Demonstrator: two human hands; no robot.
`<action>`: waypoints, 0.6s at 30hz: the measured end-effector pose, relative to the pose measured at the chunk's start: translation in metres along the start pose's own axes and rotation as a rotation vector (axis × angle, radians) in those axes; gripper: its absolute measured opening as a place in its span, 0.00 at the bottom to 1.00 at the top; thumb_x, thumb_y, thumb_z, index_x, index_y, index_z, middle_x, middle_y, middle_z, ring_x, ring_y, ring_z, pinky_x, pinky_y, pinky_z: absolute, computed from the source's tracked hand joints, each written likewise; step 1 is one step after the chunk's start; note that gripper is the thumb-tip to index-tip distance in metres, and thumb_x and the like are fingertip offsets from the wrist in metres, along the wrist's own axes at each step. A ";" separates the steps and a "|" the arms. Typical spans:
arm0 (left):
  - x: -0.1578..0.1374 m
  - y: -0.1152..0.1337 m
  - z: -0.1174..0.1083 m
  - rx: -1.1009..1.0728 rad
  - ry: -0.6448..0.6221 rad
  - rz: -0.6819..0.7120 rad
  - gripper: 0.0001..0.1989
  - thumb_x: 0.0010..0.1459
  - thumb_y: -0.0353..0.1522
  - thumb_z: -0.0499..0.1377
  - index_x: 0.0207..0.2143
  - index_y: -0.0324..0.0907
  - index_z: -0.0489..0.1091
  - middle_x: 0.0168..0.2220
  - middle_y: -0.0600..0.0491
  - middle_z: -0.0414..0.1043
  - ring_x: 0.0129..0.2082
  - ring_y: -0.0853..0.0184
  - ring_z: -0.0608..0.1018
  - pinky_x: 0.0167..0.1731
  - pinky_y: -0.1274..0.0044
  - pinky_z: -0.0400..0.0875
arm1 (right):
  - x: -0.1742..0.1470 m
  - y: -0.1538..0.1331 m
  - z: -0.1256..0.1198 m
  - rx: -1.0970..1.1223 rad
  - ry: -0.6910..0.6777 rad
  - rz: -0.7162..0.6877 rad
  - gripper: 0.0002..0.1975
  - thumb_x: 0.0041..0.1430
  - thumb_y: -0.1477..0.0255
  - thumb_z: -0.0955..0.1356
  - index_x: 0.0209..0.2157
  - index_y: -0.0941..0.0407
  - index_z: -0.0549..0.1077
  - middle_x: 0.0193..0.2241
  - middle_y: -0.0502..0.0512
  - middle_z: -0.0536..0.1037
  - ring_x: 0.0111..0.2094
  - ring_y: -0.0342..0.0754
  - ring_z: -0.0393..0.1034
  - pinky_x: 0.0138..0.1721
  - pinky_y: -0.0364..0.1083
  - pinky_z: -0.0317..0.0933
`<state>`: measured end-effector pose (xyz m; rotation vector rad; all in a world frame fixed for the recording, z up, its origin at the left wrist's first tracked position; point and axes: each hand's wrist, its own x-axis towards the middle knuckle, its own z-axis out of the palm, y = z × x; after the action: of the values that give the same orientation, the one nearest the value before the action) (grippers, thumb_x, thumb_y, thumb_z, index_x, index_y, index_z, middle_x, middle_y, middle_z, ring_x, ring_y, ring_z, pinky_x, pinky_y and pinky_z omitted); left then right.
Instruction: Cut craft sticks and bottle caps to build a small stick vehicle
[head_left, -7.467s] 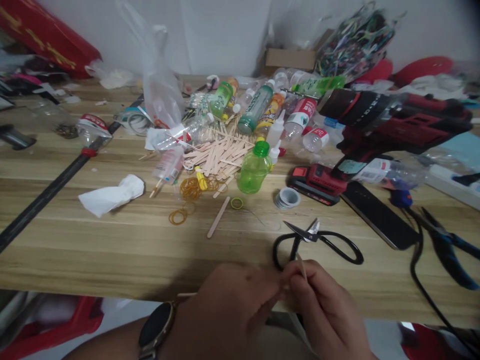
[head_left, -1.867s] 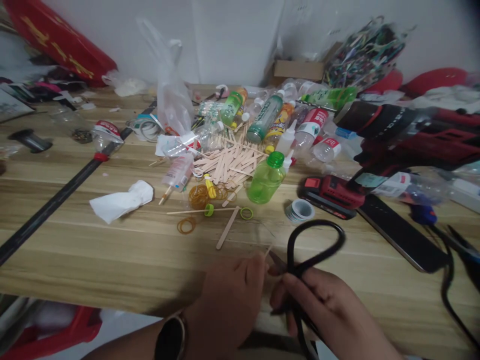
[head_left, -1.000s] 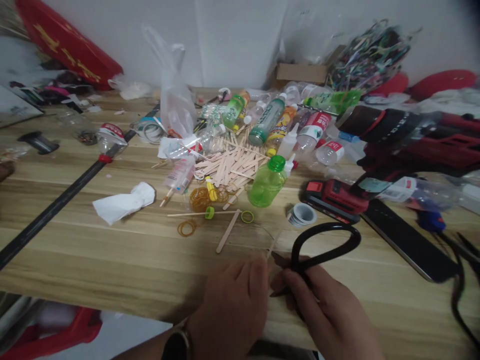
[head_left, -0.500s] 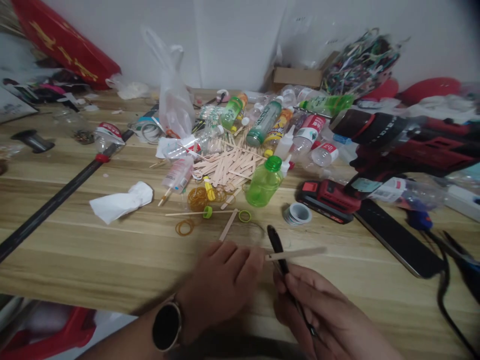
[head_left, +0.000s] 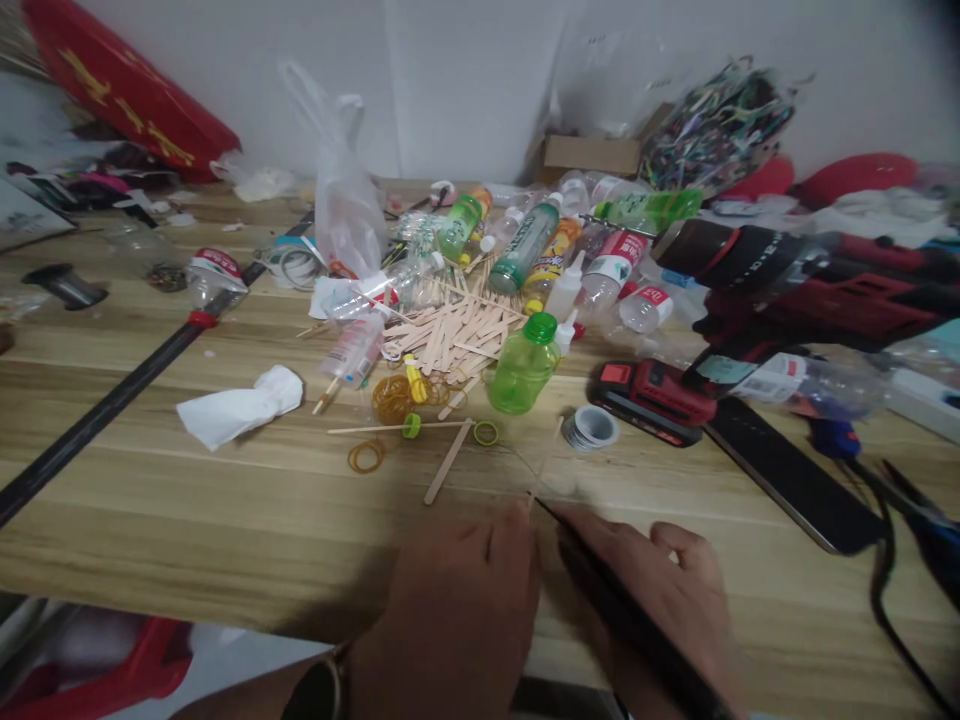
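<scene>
Translucent green plastic makes up the squat, uncapped bottle (head_left: 523,372) standing on the light wood-grain tabletop (head_left: 225,540). On the near side of the bottle, the person's left hand (head_left: 465,600), a dark round watch (head_left: 319,690) on its wrist, is closed around the lower part of a thin, pale wooden stick (head_left: 547,460), blurred, whose free end points up toward the bottle. Also nearer than the bottle, and to its right, the right hand (head_left: 664,590) grips a pair of black-handled metal scissors (head_left: 630,605); their dark tip lies right at the stick, beside the left fingers. Whether the blades touch the wood I cannot tell.

Just in front of the bottle lie a small yellow-green plastic ring (head_left: 486,432) and a flat, round-ended wooden craft stick (head_left: 448,463). Behind it to the left spreads a loose heap of similar pale sticks (head_left: 457,330). To its right sit a round grey spool (head_left: 576,437) and a bulky red-and-black cordless drill (head_left: 795,285).
</scene>
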<state>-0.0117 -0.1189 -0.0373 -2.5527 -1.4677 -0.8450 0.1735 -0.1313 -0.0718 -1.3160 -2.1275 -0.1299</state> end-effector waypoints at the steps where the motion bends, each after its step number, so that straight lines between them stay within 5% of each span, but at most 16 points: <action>1: 0.001 0.001 0.000 0.013 0.010 0.002 0.11 0.63 0.23 0.47 0.35 0.41 0.67 0.19 0.56 0.73 0.16 0.65 0.76 0.17 0.75 0.69 | -0.001 0.003 0.000 -0.034 -0.008 -0.051 0.14 0.73 0.74 0.58 0.52 0.56 0.71 0.36 0.53 0.82 0.31 0.45 0.76 0.35 0.48 0.58; 4: 0.003 -0.002 0.001 0.083 0.062 0.103 0.13 0.64 0.21 0.45 0.40 0.35 0.68 0.21 0.53 0.75 0.18 0.65 0.77 0.17 0.75 0.68 | 0.003 0.002 -0.003 0.137 -0.040 0.061 0.10 0.71 0.71 0.61 0.45 0.55 0.75 0.34 0.52 0.82 0.30 0.45 0.76 0.33 0.47 0.59; 8: 0.005 -0.011 0.004 0.157 0.066 0.269 0.16 0.68 0.22 0.41 0.45 0.31 0.68 0.25 0.51 0.76 0.22 0.67 0.78 0.23 0.75 0.70 | 0.016 -0.014 -0.008 0.910 -0.349 0.761 0.20 0.69 0.56 0.64 0.31 0.56 0.72 0.22 0.50 0.76 0.20 0.43 0.70 0.22 0.41 0.58; 11: 0.005 -0.019 0.009 0.179 0.084 0.321 0.15 0.68 0.22 0.43 0.46 0.32 0.68 0.24 0.52 0.75 0.22 0.67 0.76 0.24 0.75 0.67 | 0.021 -0.022 -0.011 1.366 -0.472 1.115 0.24 0.60 0.49 0.70 0.30 0.58 0.70 0.21 0.49 0.74 0.15 0.38 0.63 0.17 0.37 0.52; 18: 0.015 -0.041 0.014 0.008 0.134 0.399 0.13 0.70 0.26 0.45 0.45 0.37 0.69 0.29 0.55 0.77 0.27 0.66 0.74 0.30 0.72 0.63 | 0.010 -0.018 -0.009 1.826 -0.491 1.331 0.21 0.52 0.56 0.77 0.30 0.57 0.71 0.13 0.43 0.65 0.14 0.36 0.58 0.17 0.35 0.49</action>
<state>-0.0337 -0.0810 -0.0496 -2.5902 -0.8778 -0.9176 0.1590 -0.1358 -0.0547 -1.0571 -0.4096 2.1312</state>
